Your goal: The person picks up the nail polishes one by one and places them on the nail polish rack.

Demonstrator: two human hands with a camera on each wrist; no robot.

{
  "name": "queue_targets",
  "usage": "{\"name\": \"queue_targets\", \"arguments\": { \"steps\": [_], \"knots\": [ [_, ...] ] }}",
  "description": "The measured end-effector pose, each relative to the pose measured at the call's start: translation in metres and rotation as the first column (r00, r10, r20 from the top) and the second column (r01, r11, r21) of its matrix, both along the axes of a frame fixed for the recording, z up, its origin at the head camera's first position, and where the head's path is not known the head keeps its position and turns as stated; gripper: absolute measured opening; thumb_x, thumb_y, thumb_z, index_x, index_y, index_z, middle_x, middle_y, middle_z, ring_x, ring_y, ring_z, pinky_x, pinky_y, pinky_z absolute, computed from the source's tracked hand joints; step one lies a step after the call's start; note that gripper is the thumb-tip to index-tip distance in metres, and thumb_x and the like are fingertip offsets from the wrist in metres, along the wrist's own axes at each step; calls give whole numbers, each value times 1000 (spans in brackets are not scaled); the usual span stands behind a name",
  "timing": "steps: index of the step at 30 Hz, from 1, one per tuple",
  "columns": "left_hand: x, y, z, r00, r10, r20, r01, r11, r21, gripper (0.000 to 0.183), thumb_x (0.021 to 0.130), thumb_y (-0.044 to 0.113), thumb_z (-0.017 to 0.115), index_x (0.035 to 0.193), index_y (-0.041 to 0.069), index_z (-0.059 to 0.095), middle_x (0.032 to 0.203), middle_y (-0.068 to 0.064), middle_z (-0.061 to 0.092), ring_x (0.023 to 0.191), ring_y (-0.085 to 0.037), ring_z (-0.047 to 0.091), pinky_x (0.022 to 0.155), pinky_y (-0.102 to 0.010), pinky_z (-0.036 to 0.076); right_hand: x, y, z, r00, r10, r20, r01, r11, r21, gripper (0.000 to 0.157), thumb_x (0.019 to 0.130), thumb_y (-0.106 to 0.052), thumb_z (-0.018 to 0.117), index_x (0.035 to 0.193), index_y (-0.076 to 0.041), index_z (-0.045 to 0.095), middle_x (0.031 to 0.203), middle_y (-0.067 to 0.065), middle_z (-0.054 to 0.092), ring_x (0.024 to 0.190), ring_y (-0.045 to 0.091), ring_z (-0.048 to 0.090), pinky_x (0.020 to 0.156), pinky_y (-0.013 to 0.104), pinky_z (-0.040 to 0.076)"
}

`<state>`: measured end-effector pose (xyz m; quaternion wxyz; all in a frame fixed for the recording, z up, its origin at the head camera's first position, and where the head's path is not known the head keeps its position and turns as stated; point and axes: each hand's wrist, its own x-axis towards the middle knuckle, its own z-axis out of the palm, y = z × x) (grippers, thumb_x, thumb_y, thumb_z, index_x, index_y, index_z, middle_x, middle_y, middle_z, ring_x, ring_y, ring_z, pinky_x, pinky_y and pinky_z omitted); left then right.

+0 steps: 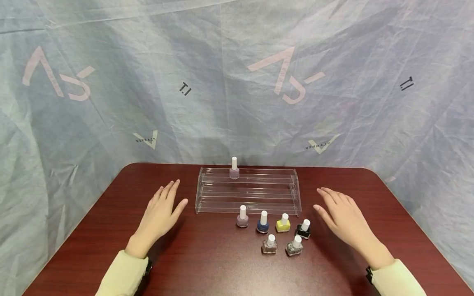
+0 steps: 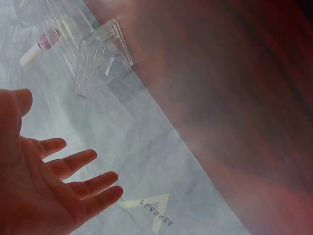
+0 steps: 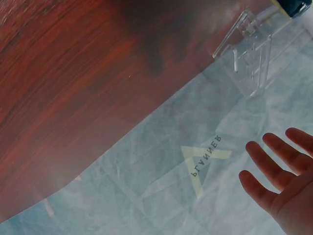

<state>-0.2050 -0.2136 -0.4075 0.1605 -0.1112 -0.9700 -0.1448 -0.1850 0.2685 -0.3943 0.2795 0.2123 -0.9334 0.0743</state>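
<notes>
A clear tiered rack (image 1: 248, 192) stands on the dark red table, with one mauve nail polish bottle (image 1: 234, 172) on its top tier near the left. In front of it stand a pale mauve bottle (image 1: 242, 221), a dark blue one (image 1: 263, 225), a yellow one (image 1: 283, 225) and a black one (image 1: 303, 231). Nearer to me are a brownish glitter bottle (image 1: 269, 246) and a silver glitter bottle (image 1: 294, 248). My left hand (image 1: 159, 216) is left of the rack, fingers extended, holding nothing. To the right, my right hand (image 1: 344, 218) is likewise extended and holds nothing, nearest the black bottle.
A grey printed cloth (image 1: 222, 82) hangs behind the table and along both sides. The table (image 1: 207, 263) has its far edge just behind the rack. Both wrists wear dark straps over pale sleeves (image 1: 124, 273).
</notes>
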Motion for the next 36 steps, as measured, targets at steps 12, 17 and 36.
{"name": "queue_targets", "arguments": {
  "steps": [12, 17, 36],
  "knots": [
    [-5, 12, -1, 998, -43, -43, 43, 999, 0, 61, 94, 44, 41, 144, 10, 28, 140, -18, 39, 123, -42, 39, 93, -58, 35, 4, -13, -3, 998, 43, -36, -42, 998, 38, 41, 86, -29, 58, 118, -5, 56, 110, 12, 60, 100, 28, 56, 84, 45, 40],
    [-7, 16, 0, 998, -55, -42, 55, 998, -6, 60, 94, 43, 42, 143, 11, 29, 137, -17, 42, 119, -42, 43, 91, -57, 37, 6, -17, -4, 996, 74, -48, -71, 996, 51, 39, 86, -30, 59, 117, -5, 58, 108, 10, 61, 98, 25, 57, 84, 43, 40],
    [-20, 37, -7, 989, -110, -103, 101, 991, -83, 56, 91, 34, 53, 139, 11, 37, 128, -13, 51, 108, -36, 53, 79, -49, 45, 8, -27, -12, 979, 182, -87, -172, 979, 108, 29, 85, -29, 59, 103, -7, 63, 93, 3, 62, 83, 20, 60, 75, 38, 45]
  ]
}}
